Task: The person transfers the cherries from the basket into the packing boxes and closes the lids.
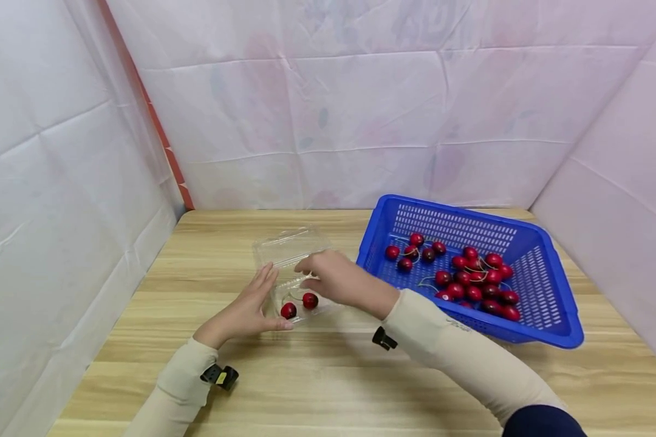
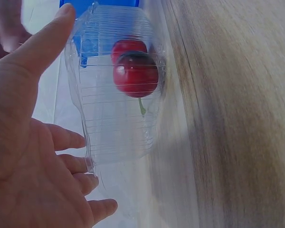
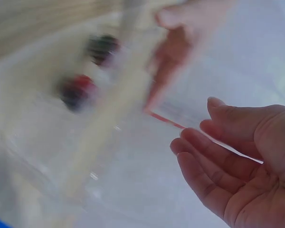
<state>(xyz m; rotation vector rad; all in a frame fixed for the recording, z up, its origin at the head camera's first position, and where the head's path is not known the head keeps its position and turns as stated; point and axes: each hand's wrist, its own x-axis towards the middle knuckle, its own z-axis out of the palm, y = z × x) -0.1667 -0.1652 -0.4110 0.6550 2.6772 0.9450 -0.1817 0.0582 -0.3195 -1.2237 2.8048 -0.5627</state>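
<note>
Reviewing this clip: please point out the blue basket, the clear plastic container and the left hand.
Blue basket [image 1: 455, 228]: head view, on its perforated far wall.
Clear plastic container [image 2: 115, 129]: left wrist view, on its ribbed side wall.
Left hand [image 1: 245, 312]: head view, on the back of the hand.

Head view bright; in right wrist view, cherries [image 3: 78, 93] seem motion-blurred.

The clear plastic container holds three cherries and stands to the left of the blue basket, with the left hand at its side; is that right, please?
Not quite: the count is wrong. The head view shows two cherries in the clear plastic container, not three; it does stand to the left of the blue basket, with the left hand at its side.
</note>
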